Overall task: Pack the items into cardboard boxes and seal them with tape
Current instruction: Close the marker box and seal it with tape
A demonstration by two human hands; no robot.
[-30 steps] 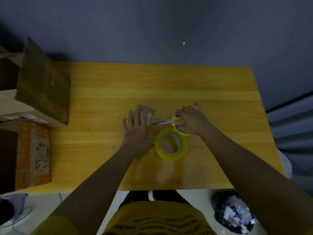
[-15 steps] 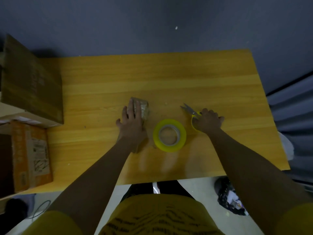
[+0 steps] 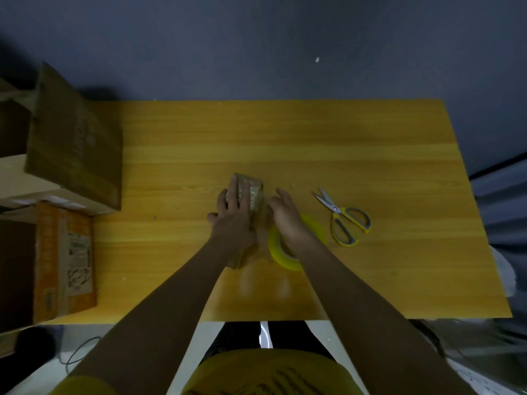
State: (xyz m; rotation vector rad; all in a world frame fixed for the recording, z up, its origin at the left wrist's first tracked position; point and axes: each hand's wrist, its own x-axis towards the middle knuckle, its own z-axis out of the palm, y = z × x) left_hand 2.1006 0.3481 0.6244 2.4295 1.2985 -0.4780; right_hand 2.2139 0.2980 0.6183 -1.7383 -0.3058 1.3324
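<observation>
Box lies under flat left hand; right hand open beside it.

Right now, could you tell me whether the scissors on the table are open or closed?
Slightly open: the scissors lie flat on the table, their blade tips parted in a narrow V and their handles spread apart. Neither hand touches them.

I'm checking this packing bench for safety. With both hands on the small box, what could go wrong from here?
1. The scissors lie loose on the table, blades pointing toward the right hand; a blind reach might meet them.
2. The right forearm crosses over the tape roll, so pulling back could knock it toward the near edge.
3. The left hand lies flat on the small box; hard pressing may dent it.
</observation>
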